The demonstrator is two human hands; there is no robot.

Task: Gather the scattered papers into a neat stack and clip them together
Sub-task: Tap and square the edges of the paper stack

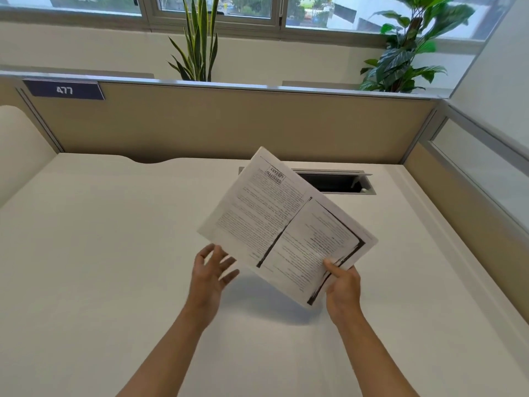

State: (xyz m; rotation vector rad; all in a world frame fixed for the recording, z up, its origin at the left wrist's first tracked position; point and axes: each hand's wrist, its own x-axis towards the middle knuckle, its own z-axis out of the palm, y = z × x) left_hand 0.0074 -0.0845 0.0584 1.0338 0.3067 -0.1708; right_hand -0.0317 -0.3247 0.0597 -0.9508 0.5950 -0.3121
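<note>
Hovering with fingers spread wide, the left hand (pixel 212 269) sits at the lower left edge of the papers (pixel 286 224), perhaps just brushing them. To its right, the right hand (pixel 342 285) pinches their near corner, holding the tilted sheets above the white desk (pixel 100 253).

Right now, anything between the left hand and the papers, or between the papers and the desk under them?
Nothing visible. The left hand is open beside the lower left edge of the papers, its fingers at or just under that edge. The right hand pinches their near corner, tilted above the white desk, which is bare below them.
</note>
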